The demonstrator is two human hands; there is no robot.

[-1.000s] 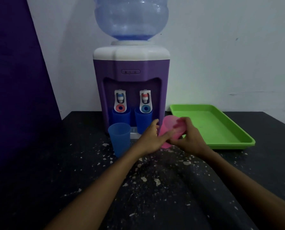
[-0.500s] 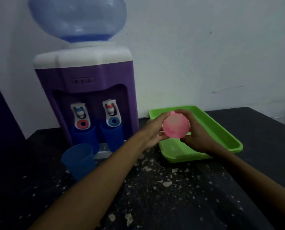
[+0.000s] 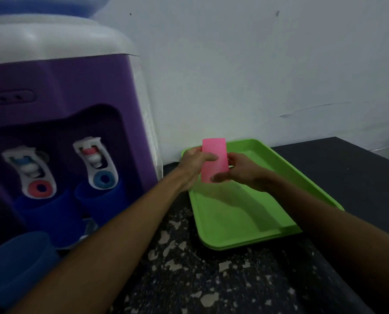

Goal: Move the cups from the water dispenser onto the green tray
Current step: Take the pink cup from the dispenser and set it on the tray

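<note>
Cups come first on the left: a loose blue cup [image 3: 19, 266] at 8 o'clock on the speckled dark counter [image 3: 211, 279], and two more blue cups [image 3: 46, 214] under the taps of the purple water dispenser [image 3: 59, 114] at 9 o'clock. Toward centre, the left hand [image 3: 194, 160] and right hand [image 3: 242, 172] both grip a pink cup [image 3: 214, 159] (upright, above the far end of the green tray [image 3: 225, 227]), which stretches toward 4 o'clock.

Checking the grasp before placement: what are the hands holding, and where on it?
Both hands, left hand and right hand, grip the pink cup by its opposite sides.
</note>
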